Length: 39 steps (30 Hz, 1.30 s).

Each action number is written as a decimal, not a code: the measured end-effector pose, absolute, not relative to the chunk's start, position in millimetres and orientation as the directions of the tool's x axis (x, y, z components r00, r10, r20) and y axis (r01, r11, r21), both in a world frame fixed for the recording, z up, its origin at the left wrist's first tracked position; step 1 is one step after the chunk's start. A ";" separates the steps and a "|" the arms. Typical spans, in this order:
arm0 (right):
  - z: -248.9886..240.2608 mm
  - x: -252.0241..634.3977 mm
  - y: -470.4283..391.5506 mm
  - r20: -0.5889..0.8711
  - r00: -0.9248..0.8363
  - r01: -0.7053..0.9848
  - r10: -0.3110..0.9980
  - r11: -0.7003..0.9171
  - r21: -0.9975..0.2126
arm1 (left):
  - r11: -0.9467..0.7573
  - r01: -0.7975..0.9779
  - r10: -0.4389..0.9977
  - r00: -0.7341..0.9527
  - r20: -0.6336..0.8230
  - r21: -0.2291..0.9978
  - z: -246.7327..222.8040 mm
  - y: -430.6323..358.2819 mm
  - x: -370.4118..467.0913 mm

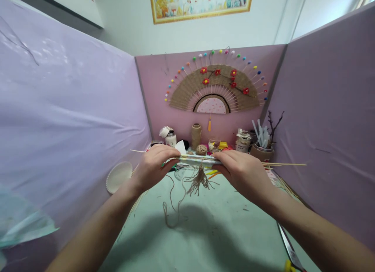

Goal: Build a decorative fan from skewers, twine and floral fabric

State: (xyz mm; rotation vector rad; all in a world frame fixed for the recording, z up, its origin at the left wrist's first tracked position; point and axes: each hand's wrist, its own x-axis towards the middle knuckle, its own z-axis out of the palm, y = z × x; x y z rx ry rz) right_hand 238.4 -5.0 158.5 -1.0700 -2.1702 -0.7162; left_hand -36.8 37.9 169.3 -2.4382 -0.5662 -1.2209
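Note:
Both hands hold a pale, patterned flat piece (195, 160) level above the table, seen nearly edge-on. My left hand (157, 161) is closed on its left end and my right hand (240, 167) on its right end, thumbs toward me. Thin wooden sticks (288, 164) run along with it and jut out past both hands. Below its middle hangs a brown twine tassel (199, 180). A loose length of twine (172, 226) trails down left of the tassel. How the sticks join the piece is hidden by my fingers.
A decorated fan (218, 78) is on the back panel. Along the back stand a twine spool (196, 136), a twine ball (201, 149), a white jar (170, 139) and a pot of glue sticks and twigs (261, 151). Scissors (288, 244) lie front right; a white scalloped dish (119, 177) is left.

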 end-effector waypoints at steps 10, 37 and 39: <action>155.6 240.8 -10.7 0.736 -0.508 0.814 0.447 0.530 0.239 | -0.882 0.430 0.112 0.588 0.801 -0.193 161.9 37.0 -43.4; 145.6 236.1 -15.5 0.748 -0.538 0.809 0.387 0.485 0.331 | -0.836 0.519 0.164 0.546 0.821 -0.178 146.9 18.7 -37.0; 145.0 235.4 -16.2 0.750 -0.537 0.809 0.388 0.489 0.326 | -0.820 0.540 0.160 0.535 0.830 -0.189 144.3 15.0 -31.2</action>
